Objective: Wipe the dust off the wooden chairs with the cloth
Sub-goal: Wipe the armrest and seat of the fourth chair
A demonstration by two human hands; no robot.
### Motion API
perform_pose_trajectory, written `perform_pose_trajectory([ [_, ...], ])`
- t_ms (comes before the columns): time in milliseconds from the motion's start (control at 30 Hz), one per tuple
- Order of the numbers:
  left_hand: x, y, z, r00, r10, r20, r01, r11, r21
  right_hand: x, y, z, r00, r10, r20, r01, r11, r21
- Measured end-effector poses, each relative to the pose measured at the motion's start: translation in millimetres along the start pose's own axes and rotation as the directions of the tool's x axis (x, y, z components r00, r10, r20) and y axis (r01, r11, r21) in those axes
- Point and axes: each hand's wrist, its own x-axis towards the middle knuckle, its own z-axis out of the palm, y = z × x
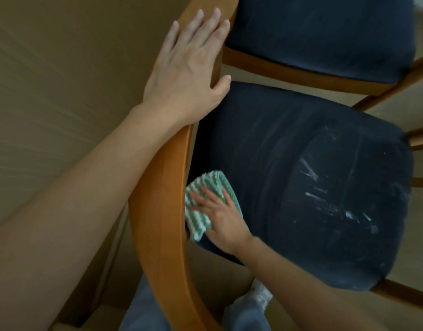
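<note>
Looking straight down on two wooden chairs side by side, both with dark blue seats. Near chair (289, 144): its curved top rail (158, 223) runs up the middle of the view. White dusty streaks (325, 199) cross the right part of its seat. Far chair (325, 32) sits at the upper right, its rail end almost meeting the near one. Left hand (191, 65) lies flat on top where the two rails meet, fingers straight and together along the far chair's rail, thumb out on the seat side; it grips nothing. Right hand (220, 218) is low at the back of the near seat, fingers spread and pressed flat on the cloth (198, 223). Cloth is green-and-white striped, folded, and sits just beside the inner edge of the top rail. Cannot tell whether it bears on the seat's rear or on the backrest below the rail. Jeans (143, 306) and one pale foot (260, 292) show at the bottom edge.
</note>
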Motion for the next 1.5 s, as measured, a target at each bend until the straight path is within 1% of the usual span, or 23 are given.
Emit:
perform_pose_trajectory([
  [233, 0.2, 0.5, -1.1, 1.0, -0.002, 0.019, 0.002, 1.0, 0.016, -44.4, -5.1, 6.7, 0.99, -0.045, 0.134, 0.054, 0.997, -0.062],
  [300, -0.1, 0.8, -1.5, 1.0, 0.0, 0.022, 0.0, 1.0, 0.015, -61.0, -0.6, 3.9, 0.971, -0.07, 0.226, 0.099, 0.988, -0.119],
  [333, 0.1, 0.6, -1.7, 1.0, 0.0, 0.022, -0.001, 1.0, 0.015, -69.8, 2.0, 1.6, 0.958, -0.079, 0.276, 0.112, 0.988, -0.106],
  [433, -1.1, 0.6, -1.8, 1.0, -0.006, 0.026, 0.006, 1.0, 0.017, -93.8, 8.8, -0.2, 0.937, -0.084, 0.338, 0.083, 0.996, 0.018],
  [533, -1.7, 1.7, -3.1, 0.999, 0.0, 0.044, 0.0, 1.0, 0.017, -112.7, 17.1, -6.9, 0.915, -0.078, 0.396, 0.087, 0.996, -0.005],
  [633, -1.8, 2.4, -2.8, 0.999, 0.006, 0.049, -0.007, 1.0, 0.027, -136.5, 25.0, -15.8, 0.876, -0.111, 0.47, 0.156, 0.986, -0.058],
  [667, -1.5, 2.8, -3.1, 0.999, 0.007, 0.047, -0.008, 1.0, 0.024, -145.2, 30.0, -17.1, 0.844, -0.098, 0.528, 0.173, 0.981, -0.093],
  [733, -2.1, 4.0, -4.6, 0.999, 0.018, 0.036, -0.018, 1.0, 0.01, -165.7, 40.8, -22.5, 0.835, -0.048, 0.548, 0.143, 0.981, -0.133],
  [767, -2.7, 5.5, -5.8, 0.999, 0.044, 0.029, -0.044, 0.999, 0.007, -177.0, 50.0, -27.2, 0.859, -0.024, 0.512, 0.116, 0.982, -0.149],
  [800, -3.4, 8.0, -7.0, 0.996, 0.085, 0.023, -0.085, 0.996, 0.011, -182.8, 54.8, -34.9, 0.891, -0.011, 0.454, 0.061, 0.993, -0.097],
  [833, -4.0, 11.6, -8.4, 0.991, 0.133, 0.025, -0.133, 0.991, 0.014, -184.4, 61.2, -45.2, 0.931, 0.026, 0.365, -0.033, 0.999, 0.012],
  [867, -4.2, 17.3, -9.2, 0.983, 0.181, 0.04, -0.181, 0.983, 0.007, -182.5, 65.8, -59.6, 0.961, 0.116, 0.251, -0.157, 0.976, 0.149],
  [900, -3.8, 25.1, -8.8, 0.972, 0.226, 0.064, -0.226, 0.974, -0.01, -177.1, 69.6, -77.4, 0.96, 0.238, 0.145, -0.272, 0.915, 0.298],
  [933, -2.6, 34.5, -6.6, 0.96, 0.265, 0.088, -0.263, 0.964, -0.035, -169.3, 76.1, -94.5, 0.928, 0.368, 0.055, -0.355, 0.83, 0.43],
  [967, -0.6, 44.9, -2.7, 0.951, 0.288, 0.112, -0.283, 0.957, -0.064, -157.9, 83.5, -113.2, 0.888, 0.457, -0.054, -0.372, 0.782, 0.499],
  [1000, 1.7, 54.2, 3.1, 0.948, 0.287, 0.138, -0.275, 0.956, -0.097, -144.7, 94.3, -130.8, 0.853, 0.492, -0.174, -0.363, 0.799, 0.479],
  [1067, 7.7, 67.3, 19.4, 0.954, 0.225, 0.199, -0.196, 0.968, -0.154, -112.1, 119.7, -163.1, 0.75, 0.554, -0.362, -0.379, 0.808, 0.451],
  [1133, 13.5, 71.5, 37.2, 0.957, 0.139, 0.254, -0.097, 0.98, -0.173, -77.6, 151.0, -187.9, 0.648, 0.6, -0.47, -0.39, 0.791, 0.472],
  [1233, 19.6, 72.6, 55.2, 0.949, 0.05, 0.311, 0.01, 0.982, -0.189, -26.7, 196.0, -214.6, 0.541, 0.663, -0.517, -0.493, 0.748, 0.444],
  [1300, 21.5, 72.7, 58.2, 0.942, 0.019, 0.335, 0.058, 0.974, -0.217, -0.5, 223.7, -214.5, 0.565, 0.688, -0.456, -0.575, 0.725, 0.38],
  [1367, 23.3, 72.4, 58.2, 0.941, 0.02, 0.336, 0.058, 0.974, -0.219, 13.9, 237.7, -202.1, 0.6, 0.723, -0.341, -0.703, 0.681, 0.205],
  [1400, 23.8, 72.2, 57.9, 0.94, 0.016, 0.34, 0.059, 0.976, -0.209, 18.1, 240.3, -197.0, 0.599, 0.736, -0.315, -0.74, 0.659, 0.133],
  [1500, 24.4, 73.5, 59.0, 0.938, -0.002, 0.347, 0.072, 0.979, -0.19, 22.5, 236.3, -193.8, 0.564, 0.75, -0.344, -0.786, 0.616, 0.055],
])
